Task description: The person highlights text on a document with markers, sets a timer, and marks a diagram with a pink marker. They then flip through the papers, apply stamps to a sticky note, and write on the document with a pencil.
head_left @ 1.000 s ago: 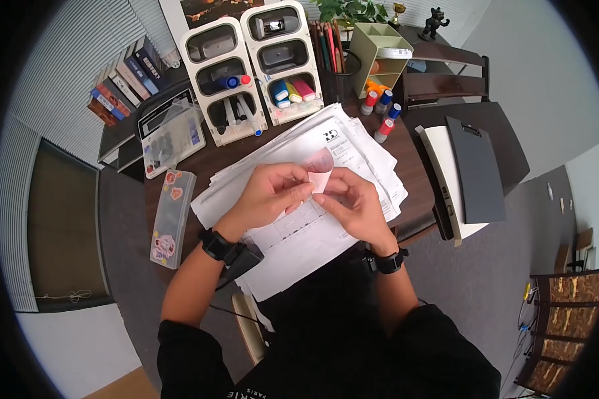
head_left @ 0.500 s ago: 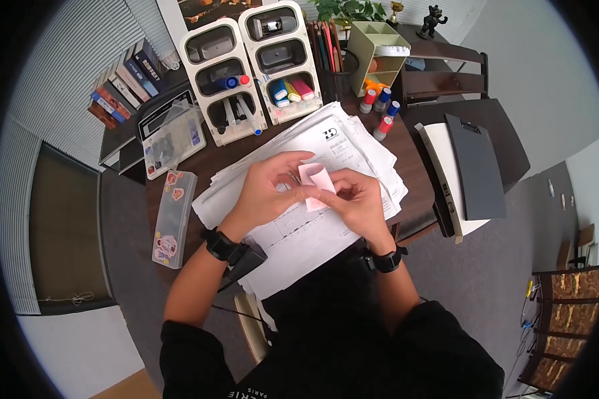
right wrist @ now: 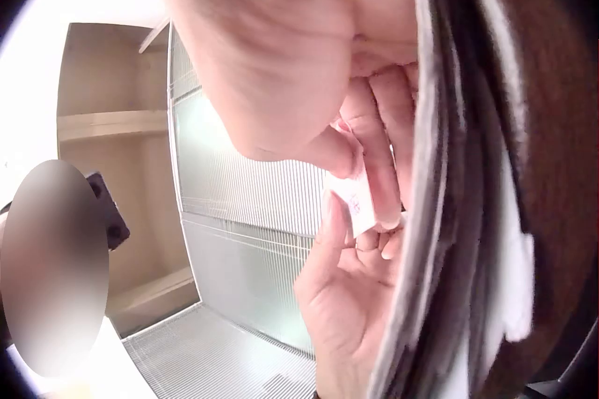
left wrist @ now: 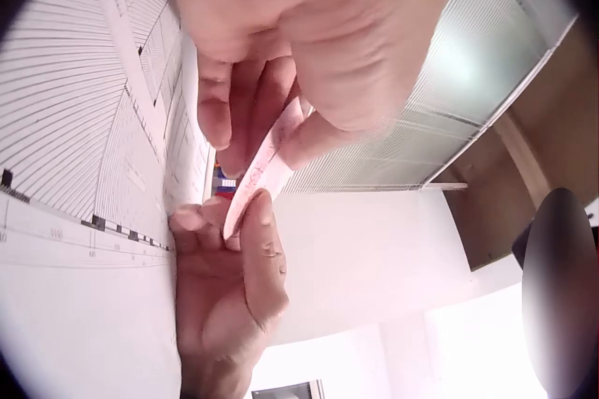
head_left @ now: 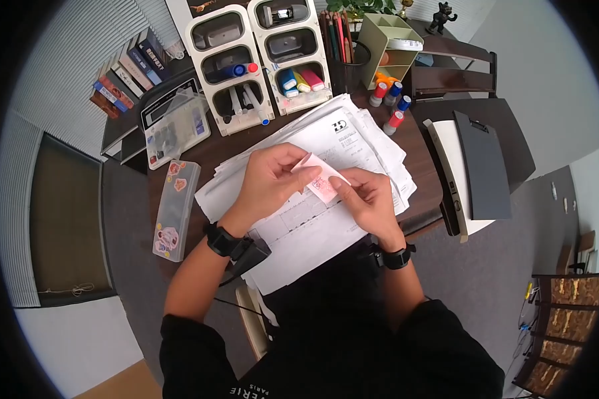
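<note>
A small pink slip of paper (head_left: 323, 189) with reddish print on it is held between both hands, over a stack of printed sheets (head_left: 293, 256). My left hand (head_left: 267, 181) pinches its left part, thumb on the near face and fingers behind. At the other end my right hand (head_left: 369, 201) pinches it between thumb and fingers. In the left wrist view the slip (left wrist: 262, 170) is seen nearly edge-on and looks folded. The right wrist view shows a pale printed side of the slip (right wrist: 357, 206) between the two thumbs.
Left of the sheets lies a translucent pencil case (head_left: 176, 213) with stickers. Behind stand white organizers (head_left: 243, 106) with pens, a mesh pencil cup (head_left: 347, 72) and a green holder (head_left: 374, 50). Several red- and blue-capped tubes (head_left: 394, 122) stand at right; a dark clipboard (head_left: 479, 166) lies beyond.
The slip was curled over, then stood folded between the fingers; now it is flatter and tilted, its printed face up. Both hands stay on it, thumbs shifted. The head view has moved slightly.
</note>
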A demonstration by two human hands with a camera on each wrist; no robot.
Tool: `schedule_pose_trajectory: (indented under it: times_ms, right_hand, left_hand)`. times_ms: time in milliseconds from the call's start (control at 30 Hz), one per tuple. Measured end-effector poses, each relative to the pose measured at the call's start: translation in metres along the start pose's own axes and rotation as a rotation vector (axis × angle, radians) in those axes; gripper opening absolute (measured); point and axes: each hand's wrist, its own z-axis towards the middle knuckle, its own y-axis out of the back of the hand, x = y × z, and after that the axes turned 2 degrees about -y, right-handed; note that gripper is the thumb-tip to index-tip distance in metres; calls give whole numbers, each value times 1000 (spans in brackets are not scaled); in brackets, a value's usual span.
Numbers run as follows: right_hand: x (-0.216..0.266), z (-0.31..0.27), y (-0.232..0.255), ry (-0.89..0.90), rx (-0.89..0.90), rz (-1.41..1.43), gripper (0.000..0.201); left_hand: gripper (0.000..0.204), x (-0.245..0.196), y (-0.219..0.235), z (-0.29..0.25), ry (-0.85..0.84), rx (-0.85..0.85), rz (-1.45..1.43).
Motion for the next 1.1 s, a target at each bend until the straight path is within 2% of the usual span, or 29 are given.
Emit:
schedule_pose_trajectory:
  times_ms: [100,167,267,333,600,667,767,867,967,1100]
  right_hand:
    - [0,1,0,6,1,-25,17]
    - [-2,1,0,19,19,-25,16]
    - [-9,2,-3,27,-14,28,14]
    - [-9,2,-3,18,-58,180,13]
    - [-12,3,-1,77,-28,61,16]
    - [-13,2,-2,79,-26,54,18]
    - [-4,4,-5,81,-25,162,22]
    - [-3,5,-2,72,-24,237,23]
    - [-3,4,-4,4,-39,230,19]
    - [-7,3,-3,16,-44,176,17]
  left_hand:
    - [15,-4,-2,1,-16,34,-74]
    - [18,-2,3,1,56,134,57]
    - [17,-1,6,0,30,134,21]
    - [19,1,6,-1,43,133,14]
    - [21,-3,5,0,66,160,-11]
    - [19,2,9,1,-51,174,90]
    - [20,1,9,2,-87,187,8]
    - [21,-1,10,3,-27,152,78]
    - [21,2,13,2,-75,175,162]
    - [20,-4,1,2,-72,78,41]
